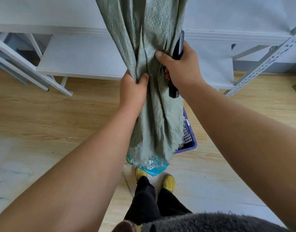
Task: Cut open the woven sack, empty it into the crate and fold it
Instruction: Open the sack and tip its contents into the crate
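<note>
Sack: one green woven sack [149, 101] hangs bunched and upright in front of the person, its top running out of the upper edge of the view and its frayed open end down over the near corner of one purple crate [190, 139]. Two hands grip it about midway up. The left hand [133, 92] is clenched on a gathered fold at the sack's left side; the right hand [179, 69], slightly higher and just beside it, pinches the fabric with its thumb while also clasping one dark knife [176, 64] against the sack. One blue packet [152, 168] shows below the frayed end, near two yellow shoes [169, 182] on the wooden floor [60, 114]. White metal shelving [80, 56] stands behind.
</note>
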A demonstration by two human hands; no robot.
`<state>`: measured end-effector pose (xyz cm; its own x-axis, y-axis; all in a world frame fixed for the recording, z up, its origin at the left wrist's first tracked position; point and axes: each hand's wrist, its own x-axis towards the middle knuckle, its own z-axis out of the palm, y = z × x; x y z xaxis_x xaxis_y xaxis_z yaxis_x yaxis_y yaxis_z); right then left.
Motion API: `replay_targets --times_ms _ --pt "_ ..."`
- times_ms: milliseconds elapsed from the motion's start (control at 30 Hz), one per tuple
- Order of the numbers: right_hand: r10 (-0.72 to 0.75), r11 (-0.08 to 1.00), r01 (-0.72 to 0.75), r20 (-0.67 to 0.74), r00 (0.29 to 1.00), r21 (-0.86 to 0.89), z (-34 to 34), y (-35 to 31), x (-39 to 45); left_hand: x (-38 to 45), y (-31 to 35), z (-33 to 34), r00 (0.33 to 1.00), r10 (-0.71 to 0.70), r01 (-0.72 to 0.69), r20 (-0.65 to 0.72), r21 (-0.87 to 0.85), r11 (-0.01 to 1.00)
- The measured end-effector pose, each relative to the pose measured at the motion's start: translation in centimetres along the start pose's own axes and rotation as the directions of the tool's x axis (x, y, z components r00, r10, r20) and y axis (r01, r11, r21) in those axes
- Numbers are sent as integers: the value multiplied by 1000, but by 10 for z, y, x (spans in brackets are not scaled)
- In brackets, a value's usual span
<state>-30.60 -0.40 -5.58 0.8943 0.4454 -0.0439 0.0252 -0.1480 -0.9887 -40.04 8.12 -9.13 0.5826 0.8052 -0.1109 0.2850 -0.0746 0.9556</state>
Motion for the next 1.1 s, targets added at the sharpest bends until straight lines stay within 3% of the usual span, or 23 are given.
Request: replay_targets --times_ms 167,267,400,567,633,733,800,1000,1100 --pt "71 996 -69 45 996 -53 -1 -6 -3 -16 -15 -1 981 -53 57 188 -19 998" --pt "101 995 -96 138 985 -38 -1 -9 -8 -18 -16 2 991 -94 101 97 -81 992" --pt "34 998 -19 251 967 -63 -9 -10 -9 -9 -4 0 996 -89 91 23 -97 991" --pt "195 974 -136 362 912 -182 -11 20 -23 1 17 -2 989 -141 132 -32 -207 970" --pt "202 967 -138 310 929 -214 -6 26 -26 0 27 -1 991 -134 125 -21 -255 959" --pt "124 977 -110 64 990 -182 -5 19 -18 -3 36 -1 997 -68 78 40 -330 941" --pt "71 988 -72 -11 997 -140 -4 10 -14 -5 43 -2 999 -1 19 51 -350 937" --pt "-39 992 29 -76 996 -121 2 -11 -10 -1 60 -6 989 145 -135 -4 -397 908" --pt "11 980 -13 -13 1000 -201 1 -10 -8 0 49 -8 996 84 -65 37 -361 930"
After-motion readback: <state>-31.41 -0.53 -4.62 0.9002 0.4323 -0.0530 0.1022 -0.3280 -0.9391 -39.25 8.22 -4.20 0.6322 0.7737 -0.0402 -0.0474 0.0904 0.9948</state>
